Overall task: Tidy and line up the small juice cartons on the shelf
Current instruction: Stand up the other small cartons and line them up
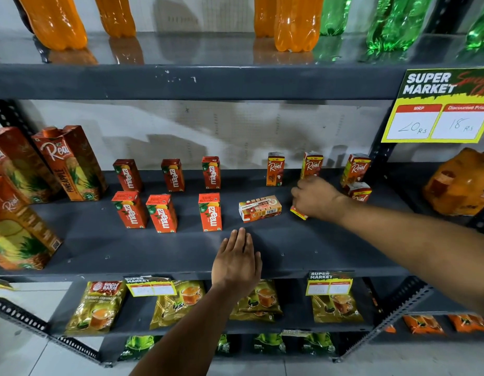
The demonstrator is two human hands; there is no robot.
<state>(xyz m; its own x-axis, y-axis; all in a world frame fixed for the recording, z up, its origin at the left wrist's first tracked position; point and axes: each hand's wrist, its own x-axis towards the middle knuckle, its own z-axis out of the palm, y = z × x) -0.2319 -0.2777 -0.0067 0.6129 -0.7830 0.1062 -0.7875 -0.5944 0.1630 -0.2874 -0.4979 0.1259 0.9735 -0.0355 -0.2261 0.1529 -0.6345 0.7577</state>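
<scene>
Both arms are bare from the wrist to where they leave the picture, with no sleeve showing on either forearm. The left hand (236, 263) has no ring, watch or band, and its four fingers and thumb are uncovered, with short nails. The right hand (317, 198) is likewise ungloved, its wrist plain, and the forearm behind it carries nothing.
</scene>
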